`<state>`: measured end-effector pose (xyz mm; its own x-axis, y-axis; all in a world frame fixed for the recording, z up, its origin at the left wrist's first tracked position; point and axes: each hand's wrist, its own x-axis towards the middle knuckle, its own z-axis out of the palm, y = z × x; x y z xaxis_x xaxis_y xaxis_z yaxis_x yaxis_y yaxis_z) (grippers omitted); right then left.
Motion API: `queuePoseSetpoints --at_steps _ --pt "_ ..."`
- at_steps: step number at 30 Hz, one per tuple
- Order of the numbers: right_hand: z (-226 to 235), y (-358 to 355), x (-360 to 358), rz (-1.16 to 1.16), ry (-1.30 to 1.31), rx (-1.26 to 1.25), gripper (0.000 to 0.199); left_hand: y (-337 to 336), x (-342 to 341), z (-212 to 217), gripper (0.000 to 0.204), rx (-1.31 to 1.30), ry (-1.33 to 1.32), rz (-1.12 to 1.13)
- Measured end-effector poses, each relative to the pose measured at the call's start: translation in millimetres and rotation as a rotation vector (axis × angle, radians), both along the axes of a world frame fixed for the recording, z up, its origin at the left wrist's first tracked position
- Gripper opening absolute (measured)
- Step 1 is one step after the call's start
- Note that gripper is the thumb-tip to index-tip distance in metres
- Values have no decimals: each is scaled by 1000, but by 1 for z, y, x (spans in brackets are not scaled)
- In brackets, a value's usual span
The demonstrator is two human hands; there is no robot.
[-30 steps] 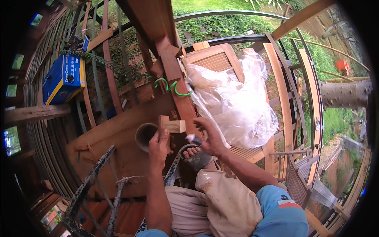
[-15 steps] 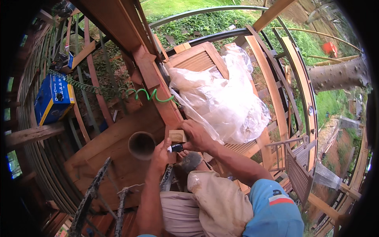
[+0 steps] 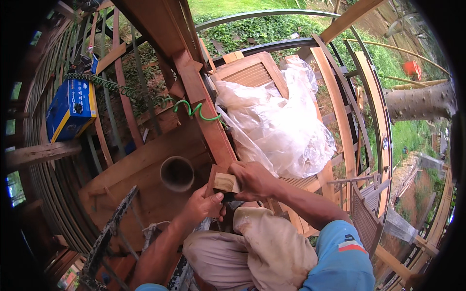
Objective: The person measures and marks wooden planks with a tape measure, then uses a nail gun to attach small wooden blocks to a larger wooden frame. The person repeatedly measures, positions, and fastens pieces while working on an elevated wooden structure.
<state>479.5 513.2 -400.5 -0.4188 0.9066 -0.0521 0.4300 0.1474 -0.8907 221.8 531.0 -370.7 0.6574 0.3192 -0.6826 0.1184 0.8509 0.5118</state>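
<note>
Wooden block (image 3: 224,183) sits pinched between both hands (image 3: 203,204) (image 3: 253,181), the right one earlier apart.

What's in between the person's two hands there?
In the head view, a wooden block with a pale end sits between the left hand and the right hand.

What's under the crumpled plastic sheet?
A slatted wooden panel sticks out past the plastic sheet, with more slats at the near edge; whatever lies under the crumpled middle is covered.

Pale wooden block (image 3: 225,183), end upward, handheld
</note>
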Motion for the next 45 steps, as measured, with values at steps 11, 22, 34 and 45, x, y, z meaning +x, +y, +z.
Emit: queuePoseSetpoints --at_steps 11,22,34,45 --pt "21 -4 -3 17 -37 -23 68 -9 -10 10 72 34 63 4" --pt "23 -5 2 89 -20 48 63 -10 -13 17 56 5 4 -51" --pt "37 -16 56 -148 120 -282 47 22 -52 26 60 221 225 -70" --pt "-4 -39 11 -550 991 -979 69 12 -15 -10 59 133 -144 152"
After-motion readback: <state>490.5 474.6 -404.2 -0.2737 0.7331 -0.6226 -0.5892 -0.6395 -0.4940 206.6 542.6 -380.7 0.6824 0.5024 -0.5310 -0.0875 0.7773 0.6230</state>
